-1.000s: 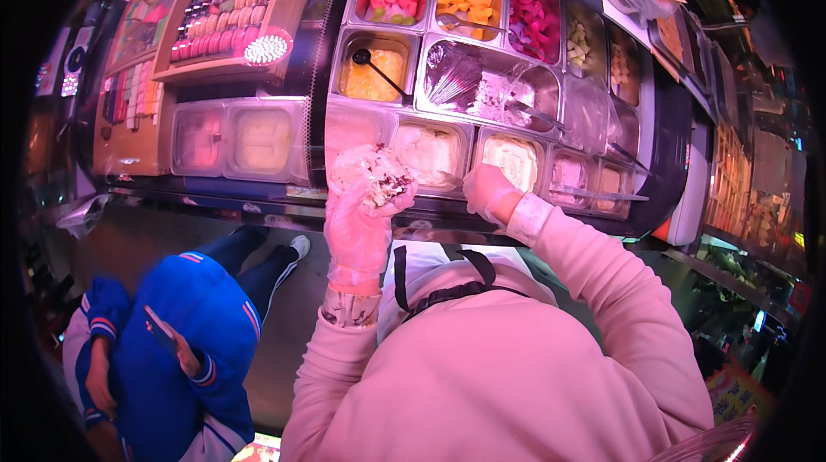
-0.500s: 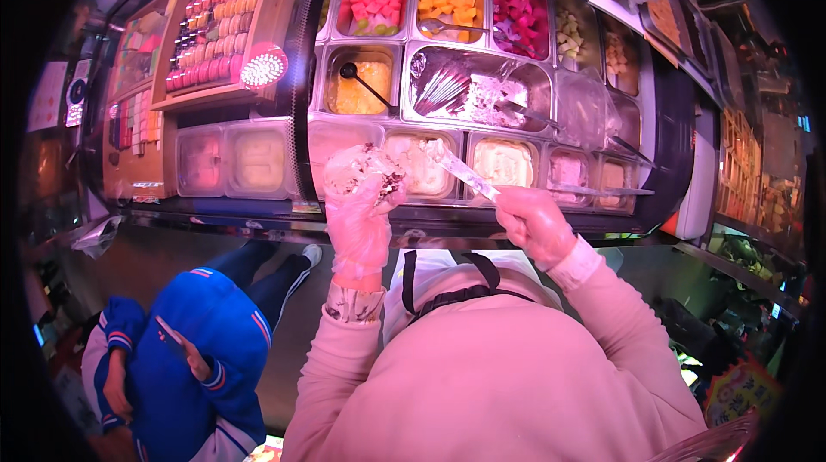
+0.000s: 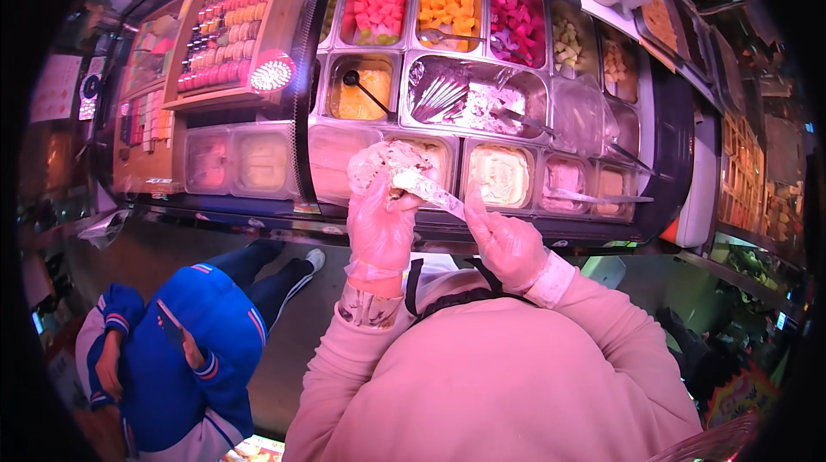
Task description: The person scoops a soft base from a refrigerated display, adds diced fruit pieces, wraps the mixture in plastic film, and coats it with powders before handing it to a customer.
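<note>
Evidently soft: rounded pinkish-white lump (image 3: 377, 168), dark-flecked, raised at front row. Beneath, left hand (image 3: 379, 234) in clear wrinkled plastic, grip cupped round its base. Flat, pale-smeared spatula (image 3: 441, 198) against its right side. Right hand (image 3: 509, 249), likewise gloved, grip closed around spatula's near end. Beyond, ridged off-white cream (image 3: 501, 178).

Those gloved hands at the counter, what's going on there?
The person's left hand holds up a pale, dark-flecked lump of food. The right hand holds a flat spatula, its creamy tip at the lump. Beyond them sit pink cubes and orange cubes. To the left, someone in blue has a phone.
</note>
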Tool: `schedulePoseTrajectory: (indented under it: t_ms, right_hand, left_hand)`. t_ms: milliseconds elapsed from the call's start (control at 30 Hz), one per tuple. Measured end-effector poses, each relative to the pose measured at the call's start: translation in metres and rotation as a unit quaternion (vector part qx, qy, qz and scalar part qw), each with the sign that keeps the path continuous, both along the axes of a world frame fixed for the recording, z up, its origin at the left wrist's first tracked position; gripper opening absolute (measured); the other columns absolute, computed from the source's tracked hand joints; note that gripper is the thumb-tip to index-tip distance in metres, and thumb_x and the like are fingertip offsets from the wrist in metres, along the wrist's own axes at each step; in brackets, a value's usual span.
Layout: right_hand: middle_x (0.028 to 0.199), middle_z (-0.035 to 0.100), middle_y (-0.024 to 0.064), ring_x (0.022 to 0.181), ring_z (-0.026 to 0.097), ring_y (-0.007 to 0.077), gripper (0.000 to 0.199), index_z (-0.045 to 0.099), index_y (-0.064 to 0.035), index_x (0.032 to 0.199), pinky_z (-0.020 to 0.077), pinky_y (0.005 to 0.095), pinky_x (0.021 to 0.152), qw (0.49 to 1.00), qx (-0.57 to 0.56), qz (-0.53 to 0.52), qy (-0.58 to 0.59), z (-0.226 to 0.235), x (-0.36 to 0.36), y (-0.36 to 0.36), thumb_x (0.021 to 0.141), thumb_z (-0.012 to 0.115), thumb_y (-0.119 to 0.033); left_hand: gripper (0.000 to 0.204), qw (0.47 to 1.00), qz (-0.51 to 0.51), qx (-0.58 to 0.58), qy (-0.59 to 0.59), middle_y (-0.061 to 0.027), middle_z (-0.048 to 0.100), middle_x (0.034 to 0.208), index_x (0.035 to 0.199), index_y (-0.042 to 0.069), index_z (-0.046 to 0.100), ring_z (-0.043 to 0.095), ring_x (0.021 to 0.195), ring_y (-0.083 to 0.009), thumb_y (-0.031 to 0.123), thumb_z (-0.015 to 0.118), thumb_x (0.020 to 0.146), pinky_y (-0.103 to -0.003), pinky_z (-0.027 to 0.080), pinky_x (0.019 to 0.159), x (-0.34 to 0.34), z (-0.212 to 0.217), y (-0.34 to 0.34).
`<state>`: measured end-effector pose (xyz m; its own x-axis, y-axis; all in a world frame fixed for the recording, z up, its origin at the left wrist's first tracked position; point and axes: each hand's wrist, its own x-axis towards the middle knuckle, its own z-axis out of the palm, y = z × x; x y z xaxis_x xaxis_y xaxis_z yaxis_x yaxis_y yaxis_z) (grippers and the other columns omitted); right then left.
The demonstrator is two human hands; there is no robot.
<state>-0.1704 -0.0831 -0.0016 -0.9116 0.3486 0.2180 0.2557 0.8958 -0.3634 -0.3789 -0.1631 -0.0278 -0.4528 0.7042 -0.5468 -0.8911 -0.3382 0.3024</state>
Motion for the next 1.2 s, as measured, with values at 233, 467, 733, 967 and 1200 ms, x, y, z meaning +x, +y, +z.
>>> schedulePoseTrajectory:
  t_ms: [233, 467, 733, 967, 1200]
  right_hand:
    - [0.124, 0.071, 0.0197, 0.073, 0.068, 0.0247, 0.061, 0.056, 0.0068, 0.146, 0.0577, 0.0384, 0.061, 0.997, 0.052, 0.061, -0.005, 0.024, 0.015, 0.024, 0.086, 0.061, -0.002]
    - [0.117, 0.071, 0.0172, 0.070, 0.062, 0.0219, 0.064, 0.061, 0.0069, 0.141, 0.0487, 0.0365, 0.056, 0.991, 0.096, 0.094, 0.022, 0.047, 0.029, 0.036, 0.078, 0.066, -0.001]
    - [0.092, 0.066, 0.0107, 0.073, 0.063, 0.0253, 0.063, 0.066, 0.0042, 0.137, 0.0500, 0.0359, 0.062, 0.992, 0.045, 0.047, 0.110, 0.047, 0.034, 0.023, 0.074, 0.069, 0.008]
    - [0.086, 0.061, 0.0032, 0.071, 0.057, 0.0141, 0.050, 0.061, 0.0019, 0.147, 0.0483, 0.0267, 0.068, 0.886, -0.391, -0.106, 0.225, 0.039, 0.038, -0.005, 0.097, 0.062, 0.007]
    - [0.084, 0.058, -0.0027, 0.071, 0.053, 0.0062, 0.044, 0.056, 0.0023, 0.151, 0.0467, 0.0235, 0.068, 0.734, -0.609, -0.188, 0.236, 0.071, 0.039, -0.013, 0.107, 0.055, -0.001]
  left_hand:
    - [0.044, 0.991, -0.003, 0.128, -0.032, -0.0147, 0.063, 0.136, 0.145, 0.003, 0.051, 0.065, 0.123, -0.0292, 0.003, 0.063, 0.103, -0.041, 0.062, 0.090, 0.002, -0.019, -0.005]
    - [0.043, 0.997, -0.015, -0.011, 0.081, -0.0150, 0.066, 0.127, 0.139, 0.002, 0.055, 0.070, 0.115, -0.0326, -0.003, 0.066, 0.098, -0.052, 0.062, 0.097, 0.014, -0.012, 0.003]
    - [0.037, 0.993, -0.032, 0.021, 0.110, -0.0153, 0.067, 0.123, 0.133, 0.002, 0.058, 0.072, 0.106, -0.0300, -0.006, 0.064, 0.097, -0.036, 0.066, 0.079, 0.006, 0.004, 0.004]
    - [0.040, 0.974, -0.083, 0.210, -0.028, -0.0185, 0.066, 0.129, 0.141, -0.001, 0.052, 0.070, 0.110, -0.0353, 0.018, 0.058, 0.106, -0.039, 0.065, 0.080, 0.001, 0.045, -0.002]
    - [0.057, 0.969, -0.020, 0.143, 0.201, -0.0167, 0.065, 0.130, 0.147, 0.007, 0.045, 0.069, 0.112, -0.0300, 0.019, 0.072, 0.098, -0.041, 0.063, 0.086, 0.016, 0.080, -0.002]
